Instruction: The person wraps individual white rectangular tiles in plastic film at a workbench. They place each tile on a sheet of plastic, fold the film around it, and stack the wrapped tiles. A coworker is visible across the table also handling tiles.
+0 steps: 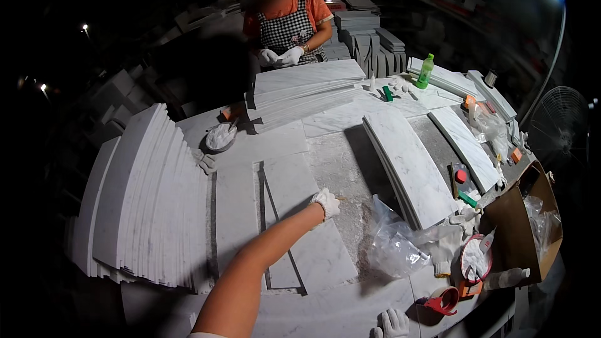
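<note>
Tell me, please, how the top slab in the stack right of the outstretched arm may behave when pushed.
The top slab is probably stiff, as it lies without visible sagging. Its veined, stone-like look suggests weight. Resting on other slabs, it might slide across them.

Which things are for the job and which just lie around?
Probably job:
flat grey-white stone slab under the white-gloved left hand
long row of white stone slabs

Probably lying about:
green plastic bottle
brown cardboard box
clear plastic bag

Head-worn wide fisheye, facing forward and down; white slabs (322, 253) near below, co-worker (286, 30) farther off, beyond.
</note>
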Demonstrator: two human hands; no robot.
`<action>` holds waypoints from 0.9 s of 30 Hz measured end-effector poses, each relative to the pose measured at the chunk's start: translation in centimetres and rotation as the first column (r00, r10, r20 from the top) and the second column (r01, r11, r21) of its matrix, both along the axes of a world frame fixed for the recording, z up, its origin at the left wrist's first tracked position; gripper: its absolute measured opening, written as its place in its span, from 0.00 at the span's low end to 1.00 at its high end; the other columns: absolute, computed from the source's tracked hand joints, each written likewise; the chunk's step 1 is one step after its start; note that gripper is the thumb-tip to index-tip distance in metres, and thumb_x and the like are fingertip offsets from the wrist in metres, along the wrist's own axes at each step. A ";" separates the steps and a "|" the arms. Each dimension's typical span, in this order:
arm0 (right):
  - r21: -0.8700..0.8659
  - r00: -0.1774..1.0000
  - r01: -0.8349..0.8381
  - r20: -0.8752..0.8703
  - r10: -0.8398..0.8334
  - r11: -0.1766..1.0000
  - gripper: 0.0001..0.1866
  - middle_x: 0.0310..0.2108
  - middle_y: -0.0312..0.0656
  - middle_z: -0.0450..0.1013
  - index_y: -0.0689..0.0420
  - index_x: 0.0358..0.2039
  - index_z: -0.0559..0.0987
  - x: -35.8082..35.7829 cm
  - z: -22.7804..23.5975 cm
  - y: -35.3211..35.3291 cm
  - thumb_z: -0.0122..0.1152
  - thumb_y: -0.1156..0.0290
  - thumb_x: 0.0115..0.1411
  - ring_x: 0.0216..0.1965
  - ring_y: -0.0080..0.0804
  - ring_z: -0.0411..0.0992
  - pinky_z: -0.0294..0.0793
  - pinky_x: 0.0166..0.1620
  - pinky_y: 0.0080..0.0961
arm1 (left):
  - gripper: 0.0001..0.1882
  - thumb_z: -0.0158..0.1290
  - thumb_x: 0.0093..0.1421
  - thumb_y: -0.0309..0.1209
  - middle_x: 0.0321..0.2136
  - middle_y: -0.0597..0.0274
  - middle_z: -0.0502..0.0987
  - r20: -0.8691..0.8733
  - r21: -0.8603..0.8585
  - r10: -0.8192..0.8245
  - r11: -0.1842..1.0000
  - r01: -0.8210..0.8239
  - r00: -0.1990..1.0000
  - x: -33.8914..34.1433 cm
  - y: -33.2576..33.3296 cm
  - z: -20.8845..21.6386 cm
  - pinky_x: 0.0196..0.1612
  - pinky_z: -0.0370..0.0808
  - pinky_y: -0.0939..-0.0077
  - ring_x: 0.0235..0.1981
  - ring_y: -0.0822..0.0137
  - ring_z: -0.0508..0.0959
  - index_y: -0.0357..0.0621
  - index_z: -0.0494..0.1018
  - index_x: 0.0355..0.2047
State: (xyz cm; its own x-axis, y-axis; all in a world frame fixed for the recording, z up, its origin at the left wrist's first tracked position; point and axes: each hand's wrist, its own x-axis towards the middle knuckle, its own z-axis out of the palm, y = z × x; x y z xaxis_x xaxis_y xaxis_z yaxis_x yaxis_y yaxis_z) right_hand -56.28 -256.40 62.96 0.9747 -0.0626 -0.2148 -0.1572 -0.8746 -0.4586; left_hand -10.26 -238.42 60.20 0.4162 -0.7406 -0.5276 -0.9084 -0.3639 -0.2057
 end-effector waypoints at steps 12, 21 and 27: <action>-0.035 0.999 -0.008 0.053 0.009 0.999 0.30 0.64 0.53 0.60 0.54 0.63 0.65 0.1 -0.2 0.0 0.49 0.54 0.64 0.63 0.56 0.59 0.58 0.64 0.47 | 0.16 0.49 0.60 0.34 0.44 0.63 0.81 -0.021 0.102 -0.006 0.995 0.008 1.000 0.5 -0.8 0.1 0.47 0.74 0.61 0.48 0.60 0.80 0.53 0.81 0.45; -0.005 1.000 0.016 0.010 -0.016 1.000 0.29 0.63 0.54 0.62 0.54 0.63 0.66 0.7 1.3 0.1 0.50 0.55 0.64 0.61 0.56 0.61 0.60 0.63 0.46 | 0.11 0.53 0.55 0.33 0.39 0.63 0.81 -0.034 0.037 -0.014 0.999 0.015 0.999 0.9 0.1 0.2 0.43 0.75 0.62 0.44 0.59 0.80 0.57 0.79 0.38; 0.003 0.999 0.006 0.041 -0.006 1.000 0.29 0.63 0.53 0.62 0.55 0.63 0.66 0.2 0.4 -0.1 0.51 0.55 0.64 0.62 0.55 0.61 0.59 0.63 0.48 | 0.11 0.54 0.53 0.30 0.37 0.61 0.79 0.057 -0.135 -0.097 0.985 0.104 0.994 -0.7 2.1 7.2 0.43 0.74 0.62 0.42 0.57 0.80 0.52 0.78 0.37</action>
State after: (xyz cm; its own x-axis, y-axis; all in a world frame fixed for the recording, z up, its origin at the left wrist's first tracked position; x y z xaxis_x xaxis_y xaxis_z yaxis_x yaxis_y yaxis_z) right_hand -56.06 -256.47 63.37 0.9822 -0.0679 -0.1749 -0.1435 -0.8725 -0.4670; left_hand -10.93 -236.28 67.44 0.3594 -0.8441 -0.3980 -0.9316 -0.2995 -0.2061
